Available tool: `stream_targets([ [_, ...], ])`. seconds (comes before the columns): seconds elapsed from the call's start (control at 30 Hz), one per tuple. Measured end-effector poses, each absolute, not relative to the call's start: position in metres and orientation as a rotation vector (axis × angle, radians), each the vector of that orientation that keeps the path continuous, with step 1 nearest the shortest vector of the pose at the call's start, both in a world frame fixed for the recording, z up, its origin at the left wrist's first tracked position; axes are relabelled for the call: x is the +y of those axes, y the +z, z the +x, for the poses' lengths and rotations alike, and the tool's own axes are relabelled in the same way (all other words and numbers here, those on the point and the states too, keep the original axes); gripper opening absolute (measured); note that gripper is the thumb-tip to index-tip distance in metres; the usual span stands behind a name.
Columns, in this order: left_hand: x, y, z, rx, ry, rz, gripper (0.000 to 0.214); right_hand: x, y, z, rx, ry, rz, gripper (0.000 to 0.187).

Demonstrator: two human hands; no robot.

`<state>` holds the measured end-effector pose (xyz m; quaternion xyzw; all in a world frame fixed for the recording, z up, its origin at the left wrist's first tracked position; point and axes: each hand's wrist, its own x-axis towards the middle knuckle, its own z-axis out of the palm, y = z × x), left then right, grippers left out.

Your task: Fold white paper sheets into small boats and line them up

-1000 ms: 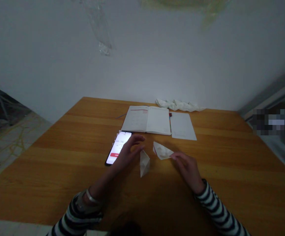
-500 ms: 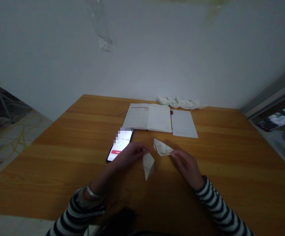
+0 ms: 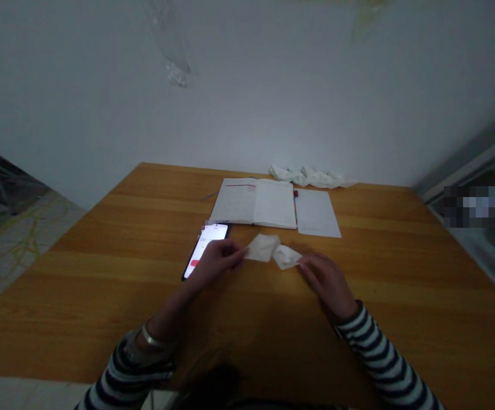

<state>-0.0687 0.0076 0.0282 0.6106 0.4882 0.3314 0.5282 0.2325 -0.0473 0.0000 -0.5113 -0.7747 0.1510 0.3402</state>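
Observation:
My left hand (image 3: 220, 260) pinches the left corner of a small white piece of paper (image 3: 262, 248) between thumb and fingers. A second small white paper piece (image 3: 286, 257), creased and pointed, is pinched at its right tip by my right hand (image 3: 324, 280). Both pieces are held above the wooden table, and their near edges meet or overlap; whether they are joined I cannot tell. Just behind my left hand lies a phone (image 3: 199, 246) with its screen lit, partly covered by the hand.
An open notebook (image 3: 275, 204) lies beyond my hands on the wooden table (image 3: 114, 273). Right of it is a loose white sheet (image 3: 318, 213). A crumpled white strip (image 3: 311, 177) runs along the wall at the table's back edge.
My left hand has turned and shifted slightly left, swinging its paper piece from hanging down to lying out sideways against the other piece. The right hand has barely moved.

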Motion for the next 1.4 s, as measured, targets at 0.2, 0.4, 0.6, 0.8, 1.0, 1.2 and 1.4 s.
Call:
stream_targets([
  [0.2, 0.013, 0.038, -0.074, 1.181, 1.036, 1.207, 0.033, -0.048, -0.003, 0.222, -2.243, 0.425, -1.120, 0.025],
  [0.4, 0.005, 0.027, -0.058, 1.134, 0.878, 1.232, 0.036, -0.050, 0.001, 0.213, -2.221, 0.485, -1.095, 0.029],
  [0.6, 0.006, 0.024, -0.055, 1.161, 0.890, 1.240, 0.037, -0.052, -0.001, 0.205, -1.956, 0.520, -1.203, 0.027],
  [0.8, -0.011, 0.034, -0.048, 1.101, 0.791, 1.358, 0.032, -0.058, 0.019, 0.204, -1.941, 0.388, -1.069, 0.073],
  [1.0, -0.013, 0.040, -0.052, 1.129, 0.805, 1.385, 0.029, -0.055, 0.019, 0.210, -1.953, 0.386, -0.995, 0.068],
  [1.2, -0.011, 0.042, -0.061, 1.106, 0.726, 1.437, 0.026, -0.060, 0.022, 0.208, -1.982, 0.250, -1.003, 0.065],
  [1.4, -0.026, 0.040, -0.049, 0.997, 0.605, 1.427, 0.025, -0.069, 0.026, 0.199, -2.006, 0.436, -1.015, 0.024],
])
